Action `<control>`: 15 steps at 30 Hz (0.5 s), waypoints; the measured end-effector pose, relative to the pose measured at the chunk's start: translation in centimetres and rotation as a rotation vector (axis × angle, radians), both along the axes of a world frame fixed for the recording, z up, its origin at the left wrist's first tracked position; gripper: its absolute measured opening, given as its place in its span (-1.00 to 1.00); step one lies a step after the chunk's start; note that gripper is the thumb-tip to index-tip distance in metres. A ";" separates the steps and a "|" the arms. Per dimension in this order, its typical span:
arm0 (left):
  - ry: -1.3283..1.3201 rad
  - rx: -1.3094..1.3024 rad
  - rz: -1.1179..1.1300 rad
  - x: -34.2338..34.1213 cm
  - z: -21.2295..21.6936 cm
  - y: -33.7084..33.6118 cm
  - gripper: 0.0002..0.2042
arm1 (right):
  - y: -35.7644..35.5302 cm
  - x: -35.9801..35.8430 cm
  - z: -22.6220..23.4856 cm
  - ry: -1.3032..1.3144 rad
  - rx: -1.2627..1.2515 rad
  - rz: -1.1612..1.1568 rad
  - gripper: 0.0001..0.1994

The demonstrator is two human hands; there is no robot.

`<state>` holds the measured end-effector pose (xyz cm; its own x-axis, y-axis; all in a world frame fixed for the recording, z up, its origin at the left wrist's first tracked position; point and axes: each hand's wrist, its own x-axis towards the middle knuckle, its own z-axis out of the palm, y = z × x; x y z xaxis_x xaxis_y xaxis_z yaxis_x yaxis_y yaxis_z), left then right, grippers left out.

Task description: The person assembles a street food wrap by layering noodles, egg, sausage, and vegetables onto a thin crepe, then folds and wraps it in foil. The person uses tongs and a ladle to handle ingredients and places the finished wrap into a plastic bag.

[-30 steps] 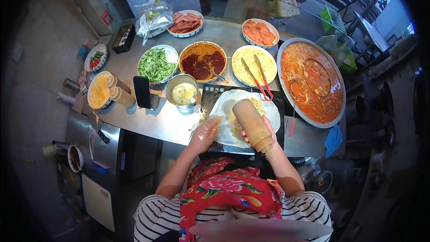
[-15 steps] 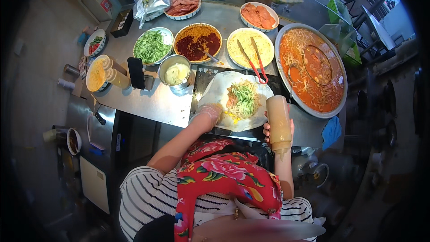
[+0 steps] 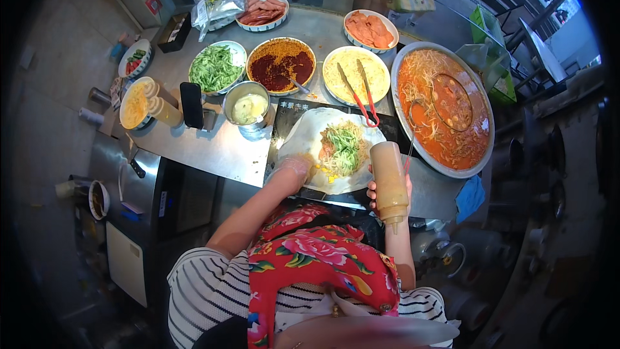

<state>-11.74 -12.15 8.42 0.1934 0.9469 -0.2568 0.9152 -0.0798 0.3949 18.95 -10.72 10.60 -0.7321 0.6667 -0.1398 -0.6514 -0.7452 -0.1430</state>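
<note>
A thin white wrap (image 3: 298, 139) lies on the black board before me. Shredded cucumber (image 3: 349, 143), pale shreds, a pinkish-orange piece and yellow bits are heaped on it. My left hand (image 3: 294, 173), in a clear plastic glove, rests at the wrap's near left edge; its fingers are blurred and partly hidden. In my right hand (image 3: 372, 195) is a squeeze bottle (image 3: 390, 178) of tan sauce. The bottle is tipped over the wrap's right edge, its nozzle pointing down toward me. No sauce is seen coming out.
Behind the board stand bowls of cucumber shreds (image 3: 218, 68), chili sauce (image 3: 258, 52) and yellow shreds (image 3: 354, 71), the last with red-handled tongs (image 3: 369, 113) across it. A large basin of red broth (image 3: 423, 145) is at right. Left are a metal pot (image 3: 247, 106), phone (image 3: 192, 105) and squeeze bottles (image 3: 161, 111).
The whole view has shifted slightly. My right hand has brought the squeeze bottle a little left, closer to the filling. My left hand stays at the wrap's edge, slightly nearer to me.
</note>
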 end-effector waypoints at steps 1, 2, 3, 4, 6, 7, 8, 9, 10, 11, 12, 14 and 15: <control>-0.013 -0.038 0.019 0.0 -0.2 -0.1 -0.86 | 0.0 -0.1 -0.1 0.000 0.026 0.056 0.01; -0.044 -0.058 0.028 -0.1 -0.5 -0.2 -0.85 | -0.1 -0.3 -0.2 0.024 0.018 0.053 0.00; -0.017 -0.024 0.021 -0.1 -0.8 -0.4 -0.85 | -0.1 -0.4 -0.2 0.014 -0.021 0.019 0.00; -0.007 0.030 -0.001 -0.2 -1.1 -0.5 -0.85 | -0.2 -0.5 -0.2 0.017 -0.023 0.011 0.00; -0.002 0.093 -0.024 -0.3 -1.7 -0.7 -0.85 | -0.4 -0.6 -0.1 0.028 -0.050 -0.031 -0.01; -0.006 0.104 -0.025 -0.4 -1.9 -0.9 -0.84 | -0.5 -0.6 0.0 0.026 -0.019 0.004 -0.01; 0.000 0.126 -0.019 -0.4 -2.1 -1.0 -0.84 | -0.7 -0.6 0.1 0.028 -0.022 -0.001 -0.01; -0.002 0.097 -0.034 -0.4 -2.2 -1.3 -0.84 | -0.8 -0.6 0.3 0.025 -0.001 0.014 -0.01; 0.008 0.082 -0.042 -0.5 -2.2 -1.4 -0.84 | -0.9 -0.6 0.4 0.033 0.016 0.026 -0.02; 0.043 0.026 -0.058 -0.5 -2.2 -1.7 -0.84 | -1.1 -0.7 0.5 0.058 0.005 0.004 -0.04; 0.024 0.039 -0.053 -0.5 -2.1 -1.8 -0.83 | -1.2 -0.7 0.6 0.077 0.020 0.006 -0.06; 0.012 0.072 -0.023 -0.6 -1.9 -2.1 -0.82 | -1.4 -0.8 0.7 0.093 0.035 0.000 -0.08; -0.009 0.147 -0.015 -0.5 -1.8 -2.2 -0.81 | -1.5 -0.8 0.7 0.082 0.036 0.006 -0.06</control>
